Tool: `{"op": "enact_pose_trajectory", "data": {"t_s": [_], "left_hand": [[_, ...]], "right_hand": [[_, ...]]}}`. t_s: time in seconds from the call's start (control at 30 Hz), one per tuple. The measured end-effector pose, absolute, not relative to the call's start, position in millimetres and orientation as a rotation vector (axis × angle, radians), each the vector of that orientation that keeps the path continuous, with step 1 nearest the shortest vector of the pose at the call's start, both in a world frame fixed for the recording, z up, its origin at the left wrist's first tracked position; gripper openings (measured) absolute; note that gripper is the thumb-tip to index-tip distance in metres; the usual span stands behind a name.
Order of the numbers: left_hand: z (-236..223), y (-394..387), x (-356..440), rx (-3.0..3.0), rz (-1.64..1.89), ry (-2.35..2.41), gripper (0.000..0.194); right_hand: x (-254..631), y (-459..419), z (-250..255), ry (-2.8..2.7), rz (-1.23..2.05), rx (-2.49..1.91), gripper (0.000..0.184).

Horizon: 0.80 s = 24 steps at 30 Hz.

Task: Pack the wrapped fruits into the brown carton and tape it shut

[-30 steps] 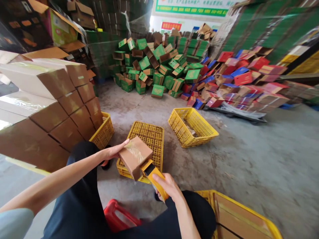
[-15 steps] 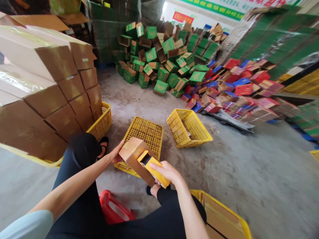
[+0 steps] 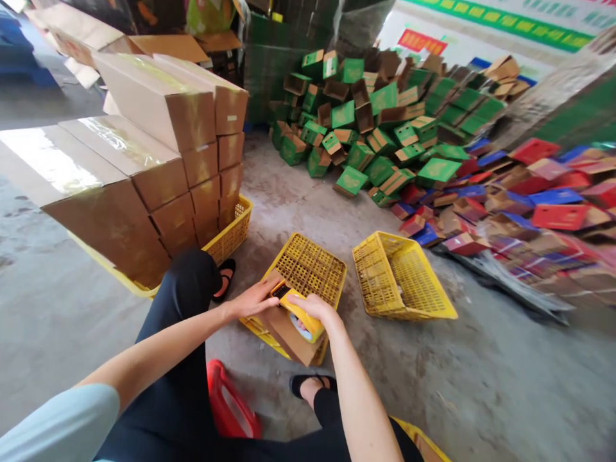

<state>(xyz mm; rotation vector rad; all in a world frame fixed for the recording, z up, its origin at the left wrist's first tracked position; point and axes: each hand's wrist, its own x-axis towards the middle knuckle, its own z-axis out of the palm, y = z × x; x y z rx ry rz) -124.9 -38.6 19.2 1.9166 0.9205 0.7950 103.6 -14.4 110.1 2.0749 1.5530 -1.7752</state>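
Note:
A small brown cardboard box (image 3: 302,345) lies on top of an upturned yellow plastic crate (image 3: 315,260) between my legs. My right hand (image 3: 317,309) grips a yellow tape dispenser (image 3: 299,309) with a roll of tape in it, held against the box's upper side. My left hand (image 3: 257,299) lies with outstretched fingers over the box's far end, close to the dispenser's front. Part of the box is hidden under that hand and the dispenser.
Taped cartons (image 3: 171,122) rise in a yellow crate (image 3: 235,228) at left. Another yellow crate (image 3: 409,282) stands tilted at right. Heaps of green boxes (image 3: 351,181) and red and blue boxes (image 3: 558,216) lie beyond. Something red (image 3: 226,404), plastic-looking, is beneath me.
My left hand has shifted from the box's side onto its far end, beside the dispenser. The box and dispenser now sit lower over the crate. The view has swung left.

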Motion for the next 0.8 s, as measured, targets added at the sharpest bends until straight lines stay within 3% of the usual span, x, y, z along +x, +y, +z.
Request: {"op": "enact_pose_trajectory", "data": {"t_s": [0.37,0.8], "left_hand": [[-12.5,-39.5,-130.9,2.257,0.678,0.907,0.111],[-20.4,-45.7,-123.6,2.423,0.614,0.937,0.111]], "right_hand": [[113.0,-22.8,112.7,1.514,-1.663,1.977,0.055],[159.7,-60.3,105.0,1.514,-1.815,2.042,0.051]]}}
